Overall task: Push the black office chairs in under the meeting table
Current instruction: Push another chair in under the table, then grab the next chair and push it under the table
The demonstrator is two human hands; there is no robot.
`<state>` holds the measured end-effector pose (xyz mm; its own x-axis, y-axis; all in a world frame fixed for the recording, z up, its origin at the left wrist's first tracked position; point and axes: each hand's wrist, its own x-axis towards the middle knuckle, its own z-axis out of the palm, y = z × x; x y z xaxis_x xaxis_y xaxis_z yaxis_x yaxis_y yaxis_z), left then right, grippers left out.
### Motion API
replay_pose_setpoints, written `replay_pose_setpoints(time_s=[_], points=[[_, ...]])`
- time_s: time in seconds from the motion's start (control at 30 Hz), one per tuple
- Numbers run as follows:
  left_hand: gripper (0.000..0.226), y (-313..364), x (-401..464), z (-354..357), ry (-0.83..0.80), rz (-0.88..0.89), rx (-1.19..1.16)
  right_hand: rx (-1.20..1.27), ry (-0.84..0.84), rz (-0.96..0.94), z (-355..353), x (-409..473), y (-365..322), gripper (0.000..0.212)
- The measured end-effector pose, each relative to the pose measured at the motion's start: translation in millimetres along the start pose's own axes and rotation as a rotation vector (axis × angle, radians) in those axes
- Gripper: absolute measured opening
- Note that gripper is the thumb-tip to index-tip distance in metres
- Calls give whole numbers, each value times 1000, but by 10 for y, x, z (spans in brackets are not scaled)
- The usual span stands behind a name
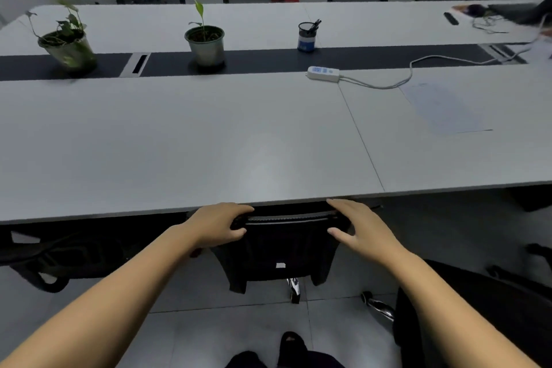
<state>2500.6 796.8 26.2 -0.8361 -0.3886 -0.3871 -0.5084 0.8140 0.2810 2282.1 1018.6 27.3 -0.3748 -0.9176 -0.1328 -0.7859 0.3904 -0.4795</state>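
At the near bench edge point(119, 213), black mesh-back office chair point(283, 248) sits mostly tucked under. Left hand point(218, 225) clamps the top rail; right hand point(358, 227) rests spread, fingers loose. Likely light, rolls on castors; push the stiff rail, not the mesh.

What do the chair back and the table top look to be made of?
Chair back: black mesh fabric on a plastic-looking frame, judging by its weave and matte rim. Table top: smooth grey laminate, probably, given the soft ceiling-light sheen and a panel seam.
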Motion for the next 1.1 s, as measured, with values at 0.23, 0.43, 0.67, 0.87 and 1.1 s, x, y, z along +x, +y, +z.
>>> replay_pose_setpoints(time_s=[0.23,0.43,0.67,0.87,1.1], points=[[43,223,-611,4,273,204,-557,471,345,313,223,-1023,-533,53],[41,469,-1093,212,200,313,-750,817,617,573,579,-1836,-1030,47],[53,1014,-1289,514,0,469,-727,945,870,801,977,-2763,-1413,48],[55,1700,-1498,856,-102,564,-733,897,1071,914,1018,-3583,-1387,46],[53,2891,-1918,1547,-197,631,-778,828,1197,1000,1009,-4906,-1050,48]])
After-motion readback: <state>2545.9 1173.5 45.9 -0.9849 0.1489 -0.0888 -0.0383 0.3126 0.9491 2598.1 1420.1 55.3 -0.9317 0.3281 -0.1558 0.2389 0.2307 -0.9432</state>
